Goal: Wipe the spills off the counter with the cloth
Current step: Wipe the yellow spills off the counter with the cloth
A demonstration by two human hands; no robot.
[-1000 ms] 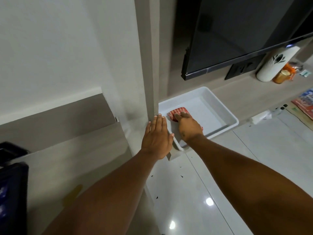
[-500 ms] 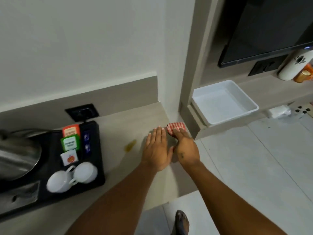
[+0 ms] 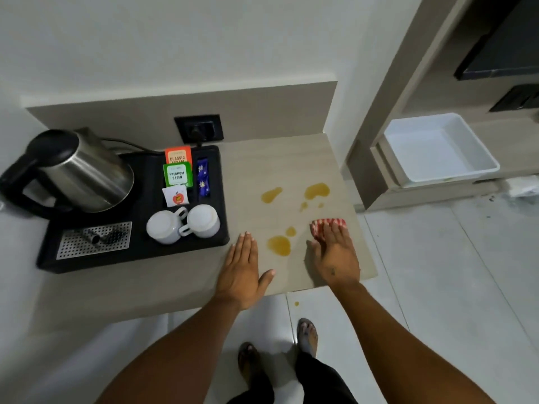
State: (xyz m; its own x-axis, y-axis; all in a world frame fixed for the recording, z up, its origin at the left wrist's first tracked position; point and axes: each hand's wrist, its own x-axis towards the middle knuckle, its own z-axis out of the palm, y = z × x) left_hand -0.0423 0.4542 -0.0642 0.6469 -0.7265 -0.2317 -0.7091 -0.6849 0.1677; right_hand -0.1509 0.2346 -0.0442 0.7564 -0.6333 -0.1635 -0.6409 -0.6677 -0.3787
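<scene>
Several orange-yellow spills lie on the beige counter [image 3: 291, 164]: one puddle [image 3: 280, 245] between my hands, a small drop [image 3: 290, 231] above it, and two further back [image 3: 271, 195] [image 3: 317, 190]. A red-and-white striped cloth [image 3: 325, 224] lies flat near the counter's right edge. My right hand [image 3: 335, 255] presses down on it, fingers extended over the cloth. My left hand [image 3: 242, 272] rests flat on the counter, fingers together, left of the near puddle, holding nothing.
A black tray [image 3: 140, 249] on the left carries a steel kettle [image 3: 81, 170], two upturned white cups [image 3: 183, 223] and tea sachets [image 3: 178, 174]. A wall socket [image 3: 199, 128] sits behind. A white bin [image 3: 437, 150] stands on the lower shelf at right. One drop [image 3: 296, 303] marks the floor.
My right hand carried the cloth from the white bin to the counter and now lies on it beside the spills. My left hand slid left along the counter. The view swung left.
</scene>
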